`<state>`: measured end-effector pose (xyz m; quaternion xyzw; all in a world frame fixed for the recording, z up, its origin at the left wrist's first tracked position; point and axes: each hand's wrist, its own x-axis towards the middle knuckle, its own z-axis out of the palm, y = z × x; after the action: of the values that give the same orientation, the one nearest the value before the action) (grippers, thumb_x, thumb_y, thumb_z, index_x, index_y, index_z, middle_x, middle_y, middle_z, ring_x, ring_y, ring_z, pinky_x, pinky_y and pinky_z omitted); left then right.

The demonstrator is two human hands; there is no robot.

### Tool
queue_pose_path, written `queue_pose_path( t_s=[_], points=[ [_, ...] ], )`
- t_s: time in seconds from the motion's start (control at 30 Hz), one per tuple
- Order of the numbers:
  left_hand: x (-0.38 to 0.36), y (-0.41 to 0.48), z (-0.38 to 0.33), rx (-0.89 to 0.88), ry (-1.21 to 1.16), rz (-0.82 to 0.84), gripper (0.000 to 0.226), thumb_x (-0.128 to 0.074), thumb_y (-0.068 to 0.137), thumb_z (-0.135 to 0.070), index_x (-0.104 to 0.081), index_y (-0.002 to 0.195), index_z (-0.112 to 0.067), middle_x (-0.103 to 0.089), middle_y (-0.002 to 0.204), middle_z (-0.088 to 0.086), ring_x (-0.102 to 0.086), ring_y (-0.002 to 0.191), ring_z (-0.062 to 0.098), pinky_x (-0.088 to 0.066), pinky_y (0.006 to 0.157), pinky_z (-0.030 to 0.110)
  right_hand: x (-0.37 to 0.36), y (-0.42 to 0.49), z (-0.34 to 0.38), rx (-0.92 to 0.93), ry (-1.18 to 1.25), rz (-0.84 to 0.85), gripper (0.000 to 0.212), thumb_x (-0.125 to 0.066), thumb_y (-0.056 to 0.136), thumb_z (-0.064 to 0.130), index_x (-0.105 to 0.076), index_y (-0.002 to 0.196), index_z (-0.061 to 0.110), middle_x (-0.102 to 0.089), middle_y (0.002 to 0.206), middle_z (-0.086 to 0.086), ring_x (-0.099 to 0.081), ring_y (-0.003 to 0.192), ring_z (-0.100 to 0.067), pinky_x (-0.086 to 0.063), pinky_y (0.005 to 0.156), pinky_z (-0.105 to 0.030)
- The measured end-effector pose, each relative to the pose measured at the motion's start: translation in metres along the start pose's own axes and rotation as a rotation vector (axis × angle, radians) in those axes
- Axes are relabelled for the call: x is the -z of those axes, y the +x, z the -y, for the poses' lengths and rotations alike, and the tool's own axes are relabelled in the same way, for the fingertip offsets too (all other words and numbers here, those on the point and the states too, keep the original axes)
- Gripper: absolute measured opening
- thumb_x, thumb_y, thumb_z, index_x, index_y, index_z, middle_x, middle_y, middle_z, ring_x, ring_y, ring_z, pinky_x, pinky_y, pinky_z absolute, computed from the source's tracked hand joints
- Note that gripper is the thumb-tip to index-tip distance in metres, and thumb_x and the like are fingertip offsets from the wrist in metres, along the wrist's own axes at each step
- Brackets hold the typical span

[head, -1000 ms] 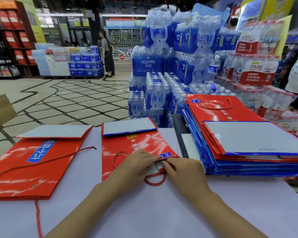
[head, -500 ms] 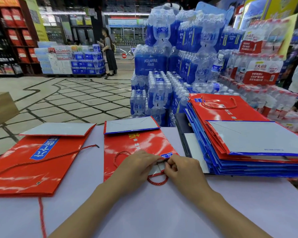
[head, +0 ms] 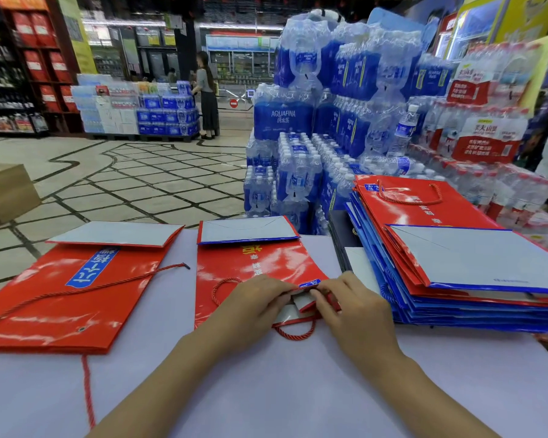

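A flat red paper gift bag (head: pixel 257 263) lies in the middle of the pale table (head: pixel 298 390), its folded base turned away from me. My left hand (head: pixel 253 306) and my right hand (head: pixel 353 306) both pinch the bag's near rim at its mouth, fingertips almost meeting. The rim is lifted a little, and white inner paper shows between my hands. One red rope handle (head: pixel 295 333) loops out toward me under the hands.
A second flat red bag (head: pixel 67 298) with loose red cord lies at the left. A tall stack of flat red and blue bags (head: pixel 456 263) fills the right. Behind the table stand shrink-wrapped water bottle packs (head: pixel 301 172). A person (head: pixel 207 93) stands far back.
My hands stay at the bag's near rim. The rim has parted slightly, showing more white paper between my fingers. The view shifted a little.
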<state>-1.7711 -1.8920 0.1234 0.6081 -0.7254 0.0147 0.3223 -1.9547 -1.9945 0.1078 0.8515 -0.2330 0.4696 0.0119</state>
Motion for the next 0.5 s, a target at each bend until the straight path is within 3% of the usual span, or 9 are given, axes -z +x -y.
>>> queue_pose_path(
  t_s=[0.17, 0.27, 0.37, 0.5],
  points=[
    [0.006, -0.001, -0.006, 0.053, -0.108, 0.005, 0.03, -0.051, 0.095, -0.028, -0.066, 0.12, -0.023, -0.066, 0.106, -0.01, -0.056, 0.098, 0.004, -0.043, 0.086, 0.021, 0.0, 0.001, -0.003, -0.02, 0.044, 0.011, 0.02, -0.061, 0.091, 0.035, -0.067, 0.102, 0.02, -0.061, 0.102, 0.01, -0.05, 0.063, 0.0, -0.047, 0.053, -0.02],
    [0.008, 0.002, -0.01, 0.169, -0.152, -0.071, 0.029, -0.05, 0.094, -0.033, -0.07, 0.109, -0.02, -0.067, 0.099, -0.01, -0.054, 0.093, 0.005, -0.042, 0.085, 0.024, -0.002, -0.001, -0.007, 0.002, 0.1, 0.021, 0.022, -0.056, 0.093, 0.037, -0.07, 0.095, 0.02, -0.065, 0.098, 0.01, -0.063, 0.073, -0.006, -0.052, 0.057, -0.026],
    [0.006, 0.001, 0.001, 0.282, 0.03, -0.014, 0.025, -0.048, 0.096, -0.042, -0.069, 0.098, -0.029, -0.063, 0.092, -0.015, -0.048, 0.089, 0.007, -0.041, 0.086, 0.034, -0.002, 0.0, -0.007, -0.003, 0.105, 0.038, 0.024, -0.055, 0.093, 0.04, -0.07, 0.093, 0.021, -0.065, 0.096, 0.011, -0.061, 0.069, -0.004, -0.052, 0.056, -0.026],
    [0.007, 0.003, 0.001, 0.417, -0.111, 0.026, 0.023, -0.048, 0.1, -0.032, -0.059, 0.085, -0.018, -0.062, 0.081, -0.003, -0.05, 0.075, 0.012, -0.041, 0.07, 0.03, -0.001, -0.001, -0.008, 0.02, 0.095, 0.069, 0.029, -0.053, 0.094, 0.047, -0.068, 0.088, 0.023, -0.063, 0.09, 0.012, -0.058, 0.063, -0.005, -0.05, 0.051, -0.027]
  ],
)
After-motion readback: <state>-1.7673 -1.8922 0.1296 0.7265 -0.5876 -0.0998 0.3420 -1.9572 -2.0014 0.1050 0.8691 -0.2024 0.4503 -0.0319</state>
